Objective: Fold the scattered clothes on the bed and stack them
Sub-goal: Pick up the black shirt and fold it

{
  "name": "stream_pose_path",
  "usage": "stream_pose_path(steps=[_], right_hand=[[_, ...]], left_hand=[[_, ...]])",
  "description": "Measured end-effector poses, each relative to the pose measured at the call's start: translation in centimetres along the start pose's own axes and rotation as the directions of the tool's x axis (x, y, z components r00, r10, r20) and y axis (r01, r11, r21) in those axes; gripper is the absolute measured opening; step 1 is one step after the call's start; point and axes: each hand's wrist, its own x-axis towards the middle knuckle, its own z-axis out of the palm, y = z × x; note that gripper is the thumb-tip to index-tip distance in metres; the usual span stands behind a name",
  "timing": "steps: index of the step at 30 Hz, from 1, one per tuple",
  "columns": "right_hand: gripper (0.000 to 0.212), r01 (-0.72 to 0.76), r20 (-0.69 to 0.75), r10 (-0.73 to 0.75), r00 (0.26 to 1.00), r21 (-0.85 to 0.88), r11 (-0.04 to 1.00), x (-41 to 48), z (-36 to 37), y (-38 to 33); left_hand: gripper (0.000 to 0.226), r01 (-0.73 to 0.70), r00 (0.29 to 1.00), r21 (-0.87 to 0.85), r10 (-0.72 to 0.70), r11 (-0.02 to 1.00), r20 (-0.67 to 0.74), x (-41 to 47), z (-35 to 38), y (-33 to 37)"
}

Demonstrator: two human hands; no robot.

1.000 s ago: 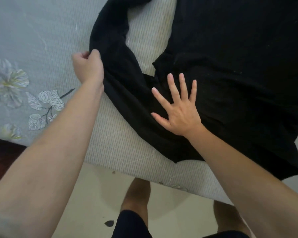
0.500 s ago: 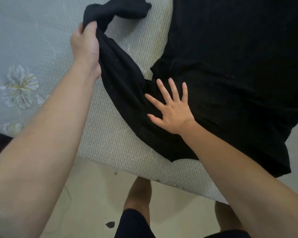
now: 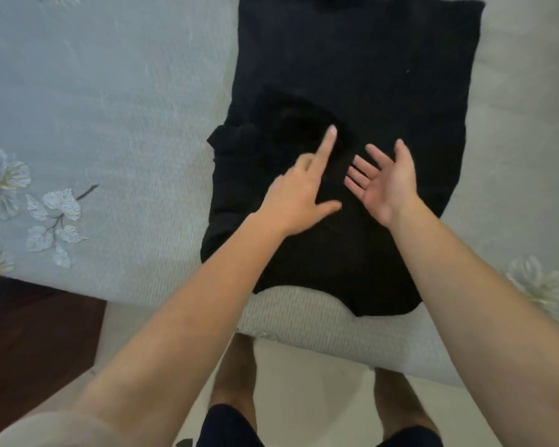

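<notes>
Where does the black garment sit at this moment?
In the head view the black garment lies at centre on the pale bed, its near edge at the mattress edge, beneath the left hand and right hand.

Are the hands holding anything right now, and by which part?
Nothing is held. The left hand points a finger over the black garment; the right hand hovers above it, palm up.

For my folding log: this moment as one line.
left hand: index finger extended | right hand: open, palm up | black top: flat on bed, sleeve folded in
</notes>
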Motion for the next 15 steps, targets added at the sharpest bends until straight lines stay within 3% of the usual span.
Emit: stream_pose_path(steps=[1,2,4,6,9,12,14,15], right_hand=[[0.065,-0.016,-0.011,0.016,1.000,-0.001,1.000,0.2,-1.0,-0.3],[0.068,-0.031,-0.010,0.031,0.999,-0.016,0.999,0.3,-1.6,-0.4],[0.071,-0.039,-0.003,0.039,0.999,-0.085,0.996,0.5,-1.8,-0.6],[0.076,-0.037,-0.005,0.037,0.999,-0.188,0.982,0.8,-1.5,-0.6],[0.071,-0.092,0.030,0.106,0.994,-0.306,0.948,1.0,-0.1,-0.9],[0.060,-0.138,0.135,0.219,0.966,-0.445,0.885,1.0,1.8,-0.9],[0.050,-0.046,0.111,0.124,0.986,-0.538,0.842,1.0,3.2,-0.6],[0.053,0.035,0.035,-0.019,0.999,-0.542,0.839,1.1,3.7,-0.5]], left_hand=[[0.101,-0.023,0.995,0.077,0.015,0.997,0.101,-0.7,1.4,0.0],[0.093,-0.037,0.996,0.130,0.025,0.991,0.091,-1.4,2.4,-0.2],[0.068,0.000,0.991,0.165,0.022,0.986,-0.131,-2.8,3.3,-1.2],[0.057,0.147,0.956,0.184,-0.092,0.972,-0.277,-4.1,4.2,-2.8],[0.068,0.435,0.897,0.154,-0.414,0.887,-0.153,-5.2,5.3,-6.0],[0.075,0.504,0.853,0.237,-0.522,0.831,0.015,-6.0,6.4,-8.7],[0.076,0.487,0.852,0.258,-0.519,0.835,0.069,-6.0,6.7,-9.5],[0.077,0.486,0.851,0.250,-0.519,0.837,0.081,-5.9,6.8,-9.6]])
